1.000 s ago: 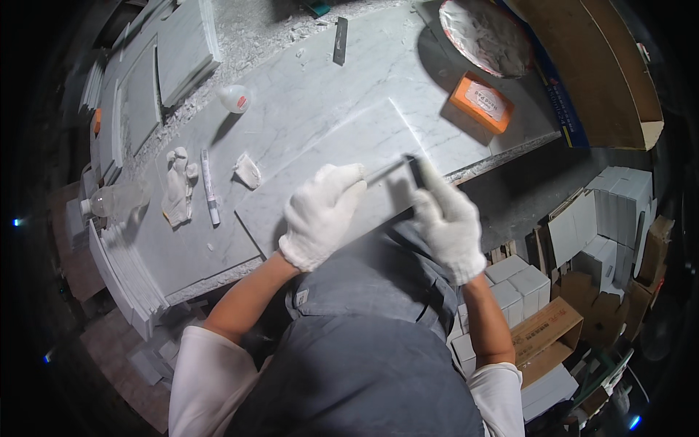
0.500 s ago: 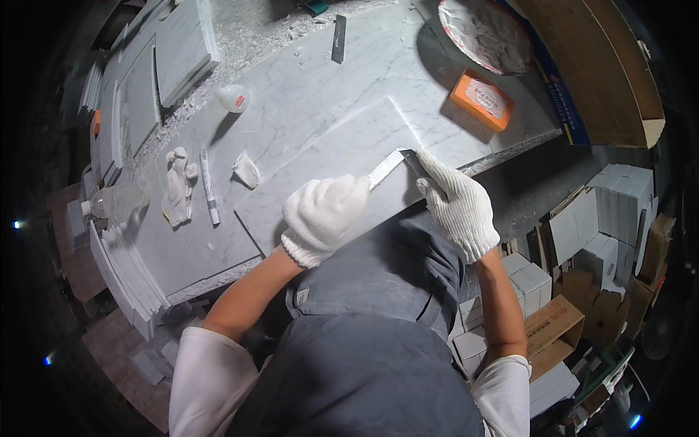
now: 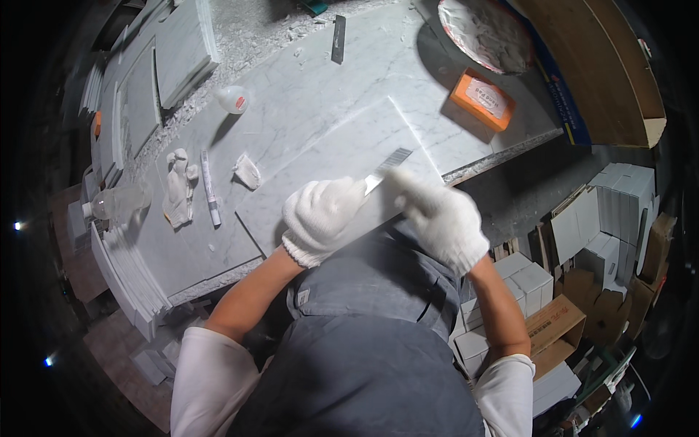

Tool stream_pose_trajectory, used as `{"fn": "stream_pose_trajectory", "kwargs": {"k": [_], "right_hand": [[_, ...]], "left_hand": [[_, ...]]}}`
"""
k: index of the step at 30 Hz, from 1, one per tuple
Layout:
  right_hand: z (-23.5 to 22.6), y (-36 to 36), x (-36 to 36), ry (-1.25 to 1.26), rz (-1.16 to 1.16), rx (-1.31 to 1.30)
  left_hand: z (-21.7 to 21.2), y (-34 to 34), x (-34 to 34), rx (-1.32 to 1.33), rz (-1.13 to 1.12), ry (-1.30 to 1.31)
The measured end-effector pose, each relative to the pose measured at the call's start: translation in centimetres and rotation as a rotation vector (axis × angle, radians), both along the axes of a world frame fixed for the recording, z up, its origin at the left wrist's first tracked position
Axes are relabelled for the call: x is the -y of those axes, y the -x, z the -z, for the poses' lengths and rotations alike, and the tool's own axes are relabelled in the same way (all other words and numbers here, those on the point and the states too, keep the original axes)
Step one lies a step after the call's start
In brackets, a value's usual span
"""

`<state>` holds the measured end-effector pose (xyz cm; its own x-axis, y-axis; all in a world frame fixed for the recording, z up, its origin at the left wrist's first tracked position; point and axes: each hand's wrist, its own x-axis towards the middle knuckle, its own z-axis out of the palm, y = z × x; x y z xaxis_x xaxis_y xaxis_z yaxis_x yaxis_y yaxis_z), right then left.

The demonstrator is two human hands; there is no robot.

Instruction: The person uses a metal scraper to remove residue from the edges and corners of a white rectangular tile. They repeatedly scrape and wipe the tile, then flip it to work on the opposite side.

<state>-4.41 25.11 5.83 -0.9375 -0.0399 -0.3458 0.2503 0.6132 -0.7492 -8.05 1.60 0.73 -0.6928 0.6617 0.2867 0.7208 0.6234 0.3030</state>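
My left hand, in a white knit glove, is closed on a narrow flat strip, pale near the glove and grey with fine cross stripes toward its far end. Close beside that strip, my right hand, gloved the same way, is smeared by motion. Whether its fingers touch or hold anything cannot be made out. Below both hands lies a grey-veined marble tile with pale powdery edges, on a larger marble slab. To the left are a folded white cloth scrap, a white marker pen and a crumpled glove.
An orange box, a round plastic-wrapped bundle and a long cardboard box stand at the far right. A dark flat bar and a squeeze bottle lie farther back. Stacked tiles stand at the left edge; white boxes sit at lower right.
My right hand has moved left and toward me, off the strip's far end. The strip's grey striped end now shows. My left hand has stayed almost in place.
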Motion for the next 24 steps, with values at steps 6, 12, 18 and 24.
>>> {"fn": "stream_pose_trajectory", "kwargs": {"k": [6, 12, 18, 24], "right_hand": [[0.4, 0.1, -0.4, 0.008, -0.271, 0.014], [1.1, -1.1, 0.7, 0.055, 0.058, -0.03], [2.4, -2.1, 1.5, 0.219, 0.305, -0.106], [1.8, -1.7, 1.4, 0.126, 0.172, -0.064]], "left_hand": [[-0.1, -0.1, -0.1, -0.02, -0.02, -0.015], [-0.3, 0.1, -0.3, 0.107, -0.073, -0.08], [-0.6, 0.3, -0.5, 0.175, -0.057, -0.152], [-0.6, 0.3, -0.8, 0.13, -0.065, -0.205]]}}
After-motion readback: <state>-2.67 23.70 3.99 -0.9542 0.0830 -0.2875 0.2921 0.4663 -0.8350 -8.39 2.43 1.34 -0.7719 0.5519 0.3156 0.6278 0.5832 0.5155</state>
